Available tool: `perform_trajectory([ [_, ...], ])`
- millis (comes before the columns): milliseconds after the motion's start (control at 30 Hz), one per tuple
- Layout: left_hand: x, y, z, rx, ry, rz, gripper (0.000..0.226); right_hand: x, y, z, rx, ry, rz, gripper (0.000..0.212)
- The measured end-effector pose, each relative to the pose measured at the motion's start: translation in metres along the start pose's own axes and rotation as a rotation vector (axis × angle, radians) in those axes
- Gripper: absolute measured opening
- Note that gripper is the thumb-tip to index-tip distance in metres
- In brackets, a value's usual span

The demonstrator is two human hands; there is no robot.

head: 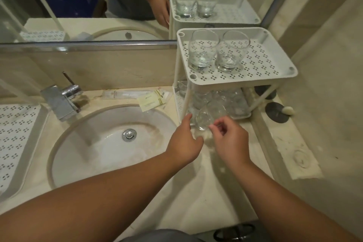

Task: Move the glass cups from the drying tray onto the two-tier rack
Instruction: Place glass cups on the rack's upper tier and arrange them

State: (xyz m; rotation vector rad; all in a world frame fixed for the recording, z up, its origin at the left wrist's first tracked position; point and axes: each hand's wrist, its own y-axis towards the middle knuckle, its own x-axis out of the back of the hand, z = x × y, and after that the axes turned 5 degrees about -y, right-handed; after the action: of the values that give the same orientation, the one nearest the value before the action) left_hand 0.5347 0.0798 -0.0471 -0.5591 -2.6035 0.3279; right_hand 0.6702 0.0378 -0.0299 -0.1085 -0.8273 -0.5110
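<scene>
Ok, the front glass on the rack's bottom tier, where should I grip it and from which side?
Grip the front glass round its side wall, coming in level from the front. The top tier roofs it, so no approach from above, and other glasses crowd close behind. Both hands are near; the right hand looks closest.

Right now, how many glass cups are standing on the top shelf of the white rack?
2. One glass cup stands at the top shelf's left, the other glass cup right beside it. The mirror repeats them. More cups crowd the lower shelf, too blurred to count.

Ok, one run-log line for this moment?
stage: loading lower tier | both hands at glass cup | two-tier rack top: two cups | grip: unclear
</scene>
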Motion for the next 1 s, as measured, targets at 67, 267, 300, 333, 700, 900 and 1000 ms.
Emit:
perform_trajectory([
  [67,-0.003,-0.003,-0.002,-0.088,-0.012,0.007,0.075,0.008,-0.011,0.002,0.010,0.017,-0.030,0.011],
  [267,-0.006,-0.015,-0.027,-0.332,-0.109,-0.018,0.061,0.037,-0.026,0.012,0.057,0.040,-0.178,0.010],
  [300,-0.006,-0.018,-0.033,-0.374,-0.118,-0.018,0.060,0.043,-0.027,0.014,0.061,0.048,-0.212,0.010],
  [333,-0.006,-0.021,-0.040,-0.410,-0.122,-0.014,0.060,0.049,-0.027,0.016,0.072,0.056,-0.248,0.011],
  [700,-0.001,-0.014,-0.150,-0.582,-0.158,-0.037,0.064,0.124,0.026,0.044,0.267,0.068,-0.488,0.010],
  [900,-0.003,0.012,-0.192,-0.561,-0.186,-0.035,0.059,0.141,0.083,0.048,0.223,0.132,-0.523,0.012],
  [1000,-0.006,0.028,-0.205,-0.425,-0.262,-0.028,0.054,0.141,0.110,0.041,0.197,0.057,-0.475,0.011],
])
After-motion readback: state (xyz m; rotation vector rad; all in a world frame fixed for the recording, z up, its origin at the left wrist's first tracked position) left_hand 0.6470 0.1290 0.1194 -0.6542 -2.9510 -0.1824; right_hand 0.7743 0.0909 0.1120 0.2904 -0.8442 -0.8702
